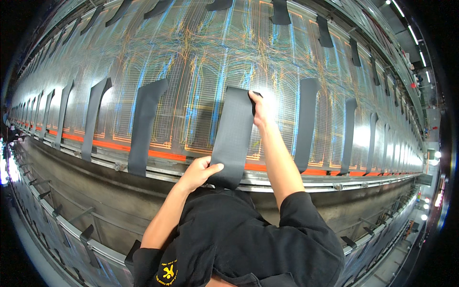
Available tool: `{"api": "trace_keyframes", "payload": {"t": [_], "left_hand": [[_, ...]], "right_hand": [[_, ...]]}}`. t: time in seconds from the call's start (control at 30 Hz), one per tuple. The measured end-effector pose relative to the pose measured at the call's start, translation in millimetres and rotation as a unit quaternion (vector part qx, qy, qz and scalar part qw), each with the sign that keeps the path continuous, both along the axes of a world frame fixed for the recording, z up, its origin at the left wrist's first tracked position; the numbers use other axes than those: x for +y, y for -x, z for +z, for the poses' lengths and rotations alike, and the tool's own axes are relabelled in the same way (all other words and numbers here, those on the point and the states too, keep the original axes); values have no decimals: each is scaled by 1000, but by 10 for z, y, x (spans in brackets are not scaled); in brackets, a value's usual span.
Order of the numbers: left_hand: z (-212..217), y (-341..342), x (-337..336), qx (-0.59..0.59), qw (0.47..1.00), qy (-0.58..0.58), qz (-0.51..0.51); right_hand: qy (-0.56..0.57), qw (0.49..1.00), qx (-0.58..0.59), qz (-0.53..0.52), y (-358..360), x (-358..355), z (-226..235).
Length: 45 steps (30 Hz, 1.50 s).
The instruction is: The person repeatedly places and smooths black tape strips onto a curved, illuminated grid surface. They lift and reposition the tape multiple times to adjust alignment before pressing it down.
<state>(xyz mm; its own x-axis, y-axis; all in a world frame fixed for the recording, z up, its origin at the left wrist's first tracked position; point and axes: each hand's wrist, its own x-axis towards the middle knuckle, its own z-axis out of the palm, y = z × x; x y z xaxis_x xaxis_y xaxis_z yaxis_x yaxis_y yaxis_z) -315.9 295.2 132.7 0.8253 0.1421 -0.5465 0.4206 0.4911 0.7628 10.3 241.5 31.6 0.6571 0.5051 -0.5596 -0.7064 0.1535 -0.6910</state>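
Both of my hands are on one wide dark grey strap (233, 129), which runs from the near rail up over the patterned panel (201, 71). My left hand (197, 174) pinches the strap's left edge low down, its thumb lying on top. Farther off, my right hand (260, 109) grips the strap's upper right corner, with the fingers partly hidden. The far end looks slightly raised and throws a shadow on the panel. Similar straps lie to either side, a left one (145, 124) and a right one (307, 122).
A metal rail (287, 181) and an orange strip (165, 155) follow the panel's near edge. More straps (281, 12) hang over the far edge. Between me and a second rail (103, 248) lies a brownish trough (114, 196). Ceiling lights (413, 36) show at the right.
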Motion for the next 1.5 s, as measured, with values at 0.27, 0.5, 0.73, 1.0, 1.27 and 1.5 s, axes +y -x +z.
{"api": "trace_keyframes", "payload": {"t": [0.27,0.5,0.73,1.0,1.27,1.5], "left_hand": [[-829,-284,68,77,993,-23,84],[-1492,-524,-58,108,972,-123,169],[-1271,-592,69,237,955,-171,47],[-1404,-568,45,270,929,-246,54],[-1494,-512,70,261,928,-262,38],[-1499,-506,73,280,926,-251,40]], "right_hand": [[56,989,-131,45,-1239,730,44],[195,943,-215,164,-1834,1083,-430],[299,869,-318,233,-1867,1140,-553],[302,862,-338,227,-1921,1090,-707],[279,882,-318,206,-1898,1064,-635],[338,798,-466,178,-1986,1100,-604]]}}
